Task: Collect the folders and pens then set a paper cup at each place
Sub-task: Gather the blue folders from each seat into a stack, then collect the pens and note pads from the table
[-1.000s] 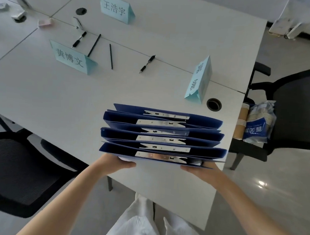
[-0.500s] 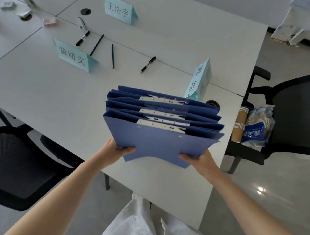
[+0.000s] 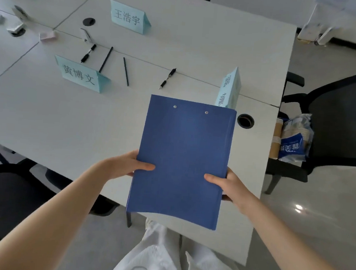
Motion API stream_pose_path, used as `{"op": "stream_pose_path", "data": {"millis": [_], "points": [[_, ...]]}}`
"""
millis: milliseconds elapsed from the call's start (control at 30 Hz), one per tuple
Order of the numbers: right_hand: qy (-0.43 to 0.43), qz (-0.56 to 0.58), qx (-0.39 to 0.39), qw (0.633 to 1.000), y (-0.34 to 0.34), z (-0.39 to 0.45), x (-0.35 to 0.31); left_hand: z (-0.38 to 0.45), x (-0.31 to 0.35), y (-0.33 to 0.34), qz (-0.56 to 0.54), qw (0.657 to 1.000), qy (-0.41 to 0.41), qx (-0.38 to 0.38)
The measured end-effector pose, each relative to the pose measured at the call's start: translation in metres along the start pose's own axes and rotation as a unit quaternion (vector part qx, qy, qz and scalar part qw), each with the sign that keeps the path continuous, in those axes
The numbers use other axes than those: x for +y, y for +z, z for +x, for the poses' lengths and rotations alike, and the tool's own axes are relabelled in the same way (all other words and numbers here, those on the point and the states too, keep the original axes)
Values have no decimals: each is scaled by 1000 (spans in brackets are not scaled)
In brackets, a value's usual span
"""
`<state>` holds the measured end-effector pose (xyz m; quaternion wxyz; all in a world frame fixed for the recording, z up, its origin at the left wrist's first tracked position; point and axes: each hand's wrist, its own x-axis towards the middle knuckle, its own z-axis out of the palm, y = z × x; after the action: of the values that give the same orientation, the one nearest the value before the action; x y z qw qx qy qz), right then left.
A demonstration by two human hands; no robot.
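both hands have the folders (image 3: 184,156) pinched by their side edges: the left hand (image 3: 127,166) with its thumb over the cover on the left, the right hand (image 3: 225,184) the same on the right. the stack is held up over the near edge of the worktop (image 3: 56,121), tilted so the cover faces the person, and its near end hangs past the table edge above their lap. it looks like several folders squared together, though only the front one shows properly. the grip sits low and only on the edges, so i'd guess a back folder could slide out and drop to the floor if either thumb eases off. the bottom edge already bows a little.

just behind the top right corner stands a name card (image 3: 229,87), close enough that laying the stack down forward might knock it flat. the cable hole (image 3: 245,120) sits just right of the stack.

farther off, four pens (image 3: 167,78) lie loose along the seam, between the near-left card (image 3: 81,75) and the far card (image 3: 129,17). with both hands full, none can be picked up until the stack is parked, and sweeping it over them could roll them away.

the cups (image 3: 294,137) are in a bag on the chair (image 3: 343,130) at right, near the seat's edge; a careless tug might spill them.
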<state>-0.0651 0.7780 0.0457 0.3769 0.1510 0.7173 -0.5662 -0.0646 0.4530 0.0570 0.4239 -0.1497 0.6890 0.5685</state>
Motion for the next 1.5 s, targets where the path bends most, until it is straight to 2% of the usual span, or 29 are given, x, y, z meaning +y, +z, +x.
{"op": "stream_pose_path", "data": {"millis": [200,367,567,667,800,933,1000,1133,1267,1367,1500], "points": [[114,38,49,992,27,19,8,22,-7,-25,3,997,-71,-33],[168,53,80,981,49,28,14,40,-21,-32,-7,995,-94,-42],[154,94,143,973,52,29,23,52,-30,-15,-35,996,-71,-39],[147,78,166,972,51,32,29,61,-37,-9,-25,997,-67,-12],[172,40,163,971,48,33,32,98,-77,-17,-24,996,-83,16],[188,24,152,970,32,53,56,88,-64,-13,-27,994,-94,43],[195,1,152,969,34,48,46,78,-49,-5,6,992,-113,64],[184,-84,182,962,47,31,17,75,-34,4,150,974,-135,107],[181,-109,183,960,48,29,18,73,-24,6,258,951,-131,105],[186,-98,177,961,43,28,17,70,-21,0,266,948,-134,114],[171,-104,181,963,37,25,10,66,-21,-9,191,962,-147,127]]}}
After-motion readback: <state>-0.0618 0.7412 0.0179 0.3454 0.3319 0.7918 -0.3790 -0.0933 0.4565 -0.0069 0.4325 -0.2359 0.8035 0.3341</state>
